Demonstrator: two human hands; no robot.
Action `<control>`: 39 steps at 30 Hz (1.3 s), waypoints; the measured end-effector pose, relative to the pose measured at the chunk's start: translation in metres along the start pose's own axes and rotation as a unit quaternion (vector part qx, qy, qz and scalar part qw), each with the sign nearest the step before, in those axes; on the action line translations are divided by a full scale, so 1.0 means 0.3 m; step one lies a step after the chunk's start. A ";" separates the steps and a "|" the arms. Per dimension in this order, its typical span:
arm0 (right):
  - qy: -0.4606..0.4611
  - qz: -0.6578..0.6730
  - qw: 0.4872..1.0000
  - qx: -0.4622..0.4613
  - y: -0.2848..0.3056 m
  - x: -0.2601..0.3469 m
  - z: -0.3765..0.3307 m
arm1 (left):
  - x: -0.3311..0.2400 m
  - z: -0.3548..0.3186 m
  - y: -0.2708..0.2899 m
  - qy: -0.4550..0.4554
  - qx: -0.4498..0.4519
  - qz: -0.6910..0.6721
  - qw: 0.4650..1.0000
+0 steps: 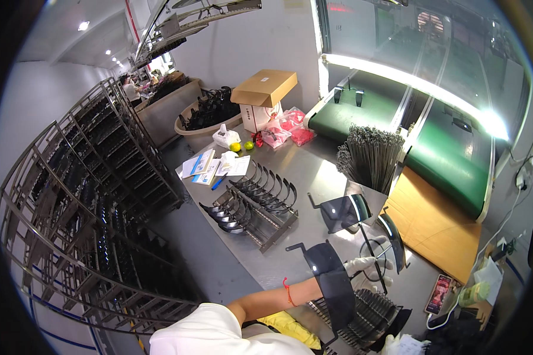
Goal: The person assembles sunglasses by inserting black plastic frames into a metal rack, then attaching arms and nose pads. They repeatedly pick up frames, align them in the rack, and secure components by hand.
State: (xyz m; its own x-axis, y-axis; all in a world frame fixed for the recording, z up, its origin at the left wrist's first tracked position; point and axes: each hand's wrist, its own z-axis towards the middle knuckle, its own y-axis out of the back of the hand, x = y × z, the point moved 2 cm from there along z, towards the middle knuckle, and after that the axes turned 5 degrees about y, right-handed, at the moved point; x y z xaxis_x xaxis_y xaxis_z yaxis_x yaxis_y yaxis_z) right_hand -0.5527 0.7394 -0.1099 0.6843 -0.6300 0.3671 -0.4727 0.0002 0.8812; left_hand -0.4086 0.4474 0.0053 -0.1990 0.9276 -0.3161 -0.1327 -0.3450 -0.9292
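My left hand [360, 267], in a white glove with a red string bracelet on the wrist, closes round a thin dark wire hanger [368, 239]. Dark, glossy curved plates surround it: one plate [344, 213] beyond the hand, another plate [391, 239] to its right, and a larger plate [331, 290] in front of my forearm. How each plate attaches to the wire is unclear. At the lower edge shows my white-gloved right hand [404, 344], its fingers mostly hidden. A dark slotted rack [370, 319] with dark parts sits between the hands.
A metal rack with curved dark pieces [267, 234] stands mid-table. Behind are a bundle of wire hooks [370, 155], a green conveyor [450, 171], and a cardboard box [265, 87]. A phone [438, 294] lies right; tall metal shelving [89, 201] stands left.
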 end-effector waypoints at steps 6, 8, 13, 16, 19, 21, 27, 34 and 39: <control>-0.060 0.162 0.984 -0.030 0.085 0.219 -0.025 | 0.029 -0.027 0.098 -0.026 -0.040 0.012 0.999; -0.074 0.147 0.986 -0.022 0.122 0.275 -0.031 | 0.028 -0.032 0.103 -0.026 -0.029 0.011 0.999; -0.074 0.075 0.992 0.071 0.032 0.182 0.003 | 0.023 -0.059 0.109 -0.023 -0.038 -0.001 0.999; -0.105 0.121 0.987 0.029 0.060 0.245 -0.019 | 0.009 -0.076 0.124 -0.019 -0.039 0.013 0.999; -0.131 0.155 0.979 -0.003 0.100 0.279 -0.039 | 0.009 -0.094 0.129 -0.059 -0.070 0.055 0.994; -0.133 0.132 0.982 0.008 0.117 0.283 -0.048 | 0.031 -0.102 0.194 -0.058 -0.103 0.072 0.990; -0.154 0.171 0.972 0.045 0.106 0.262 -0.003 | 0.031 -0.122 0.182 -0.045 -0.117 0.067 0.990; -0.130 0.064 0.989 0.010 0.195 0.345 -0.010 | 0.035 -0.125 0.161 -0.036 -0.127 0.114 0.985; -0.132 0.091 0.987 -0.019 0.166 0.352 -0.017 | 0.045 -0.144 0.135 -0.033 -0.146 0.164 0.975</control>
State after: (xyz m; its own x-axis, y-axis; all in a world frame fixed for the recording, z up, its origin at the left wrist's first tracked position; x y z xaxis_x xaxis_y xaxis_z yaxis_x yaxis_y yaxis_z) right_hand -0.5011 0.6766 -0.0258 0.4191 -0.7976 0.4338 -0.5501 0.1570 0.8202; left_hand -0.3747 0.4521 -0.0449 -0.2481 0.7600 -0.6007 0.2287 -0.5567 -0.7986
